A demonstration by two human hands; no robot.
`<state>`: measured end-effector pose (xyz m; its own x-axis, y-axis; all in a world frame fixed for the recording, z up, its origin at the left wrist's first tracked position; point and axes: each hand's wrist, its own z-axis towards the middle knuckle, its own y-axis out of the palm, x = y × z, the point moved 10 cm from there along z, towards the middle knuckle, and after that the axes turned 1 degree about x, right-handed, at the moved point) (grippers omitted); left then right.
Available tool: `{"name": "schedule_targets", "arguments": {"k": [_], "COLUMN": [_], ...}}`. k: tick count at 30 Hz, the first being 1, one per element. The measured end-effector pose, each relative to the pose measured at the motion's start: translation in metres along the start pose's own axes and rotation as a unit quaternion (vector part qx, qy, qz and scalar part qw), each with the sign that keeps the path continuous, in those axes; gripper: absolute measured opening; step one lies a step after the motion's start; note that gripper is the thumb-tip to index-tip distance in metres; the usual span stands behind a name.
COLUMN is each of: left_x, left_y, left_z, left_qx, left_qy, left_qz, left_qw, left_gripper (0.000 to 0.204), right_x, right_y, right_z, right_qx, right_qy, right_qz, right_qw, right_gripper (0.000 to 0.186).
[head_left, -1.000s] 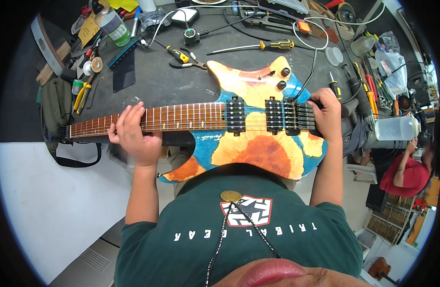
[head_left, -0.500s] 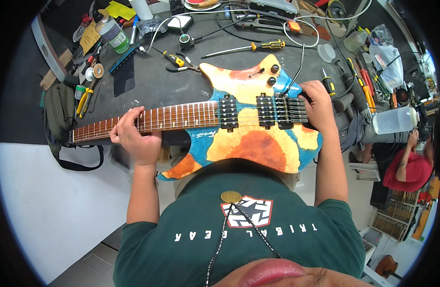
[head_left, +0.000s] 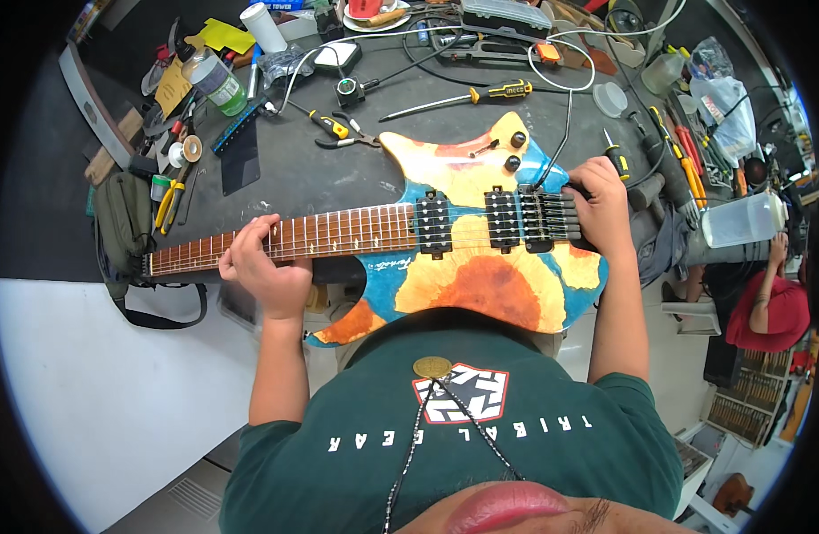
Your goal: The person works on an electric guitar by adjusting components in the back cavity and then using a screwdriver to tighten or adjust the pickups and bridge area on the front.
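Note:
An electric guitar (head_left: 467,289) with a patchwork of pale wood, orange-brown and blue rests across the front of the dark bench, against my body. My left hand (head_left: 265,271) is wrapped round its brown fretted neck (head_left: 356,231), fingertips over the strings and thumb hidden behind. My right hand (head_left: 601,209) grips the bridge end (head_left: 552,218) at the body's right side, beside the black tuners. A bent metal arm rises from the bridge. The neck's far end lies by an olive bag (head_left: 122,222) with a black strap.
On the bench (head_left: 320,178) are pliers (head_left: 329,125), screwdrivers (head_left: 498,92), several cables, a green-liquid bottle (head_left: 215,82) and a plastic container (head_left: 743,220). A white board (head_left: 98,374) is at the left. A co-worker in red (head_left: 765,311) is at the right.
Both hands keep their hold. The guitar, my hands and the bench behind appear slightly lower than half a second ago, with a small sideways shift to the right.

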<state>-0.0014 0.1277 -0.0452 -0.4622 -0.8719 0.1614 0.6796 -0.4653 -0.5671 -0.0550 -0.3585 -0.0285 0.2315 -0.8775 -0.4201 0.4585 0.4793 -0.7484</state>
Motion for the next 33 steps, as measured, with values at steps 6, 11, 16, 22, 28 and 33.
{"name": "schedule_targets", "arguments": {"k": [6,11,16,22,28,33], "left_x": [-0.003,-0.003,-0.003,-0.003,-0.004,0.001], "left_y": [0.001,0.001,0.001,0.003,0.002,0.000], "left_z": [-0.004,-0.003,-0.004,-0.003,-0.004,-0.002], "left_qx": [0.003,-0.006,-0.004,-0.003,0.014,0.010], "left_qy": [0.004,0.009,0.012,0.008,0.008,0.008], "left_qz": [-0.012,0.002,0.005,0.007,0.004,0.007], "left_qw": [1.000,1.000,1.000,1.000,1.000,1.000], "left_gripper": [0.062,0.063,0.061,0.059,0.064,0.058], "right_x": [0.007,0.008,0.000,0.012,0.013,0.009], "right_y": [0.002,0.005,0.003,0.006,0.003,0.004], "right_z": [-0.002,-0.001,0.004,0.001,-0.002,0.002], "right_qx": [-0.017,-0.036,-0.019,-0.023,-0.017,-0.018], "right_qy": [0.027,0.041,0.025,0.031,0.026,0.017], "right_qz": [0.016,0.026,0.017,0.040,0.031,0.021], "right_qw": [0.999,0.998,0.999,0.998,0.999,0.999], "right_gripper": [0.019,0.019,0.022,0.022,0.018,0.018]}}
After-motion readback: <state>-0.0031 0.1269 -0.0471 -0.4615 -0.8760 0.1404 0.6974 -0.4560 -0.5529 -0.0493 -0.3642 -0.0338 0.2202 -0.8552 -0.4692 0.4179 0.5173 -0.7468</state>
